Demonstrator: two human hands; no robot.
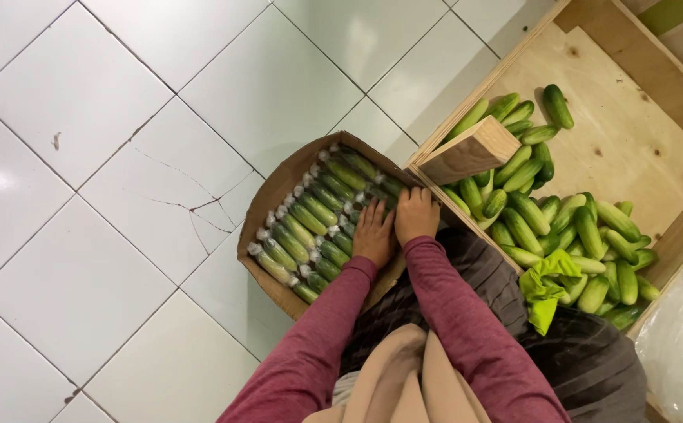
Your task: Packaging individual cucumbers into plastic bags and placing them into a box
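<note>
A brown cardboard box (278,182) sits on the white tiled floor, packed with rows of plastic-wrapped cucumbers (310,213). My left hand (374,233) lies flat on the wrapped cucumbers at the box's near right side, fingers spread. My right hand (416,213) rests right beside it, fingers curled down into the box at its right edge; whether it grips a cucumber is hidden. Both arms wear dark red sleeves.
A large wooden crate (631,133) stands to the right, holding a pile of loose cucumbers (561,227) and a wooden block (471,150) at its corner. A yellow-green cloth (547,283) lies on its near edge. A clear plastic bag (682,337) is at far right.
</note>
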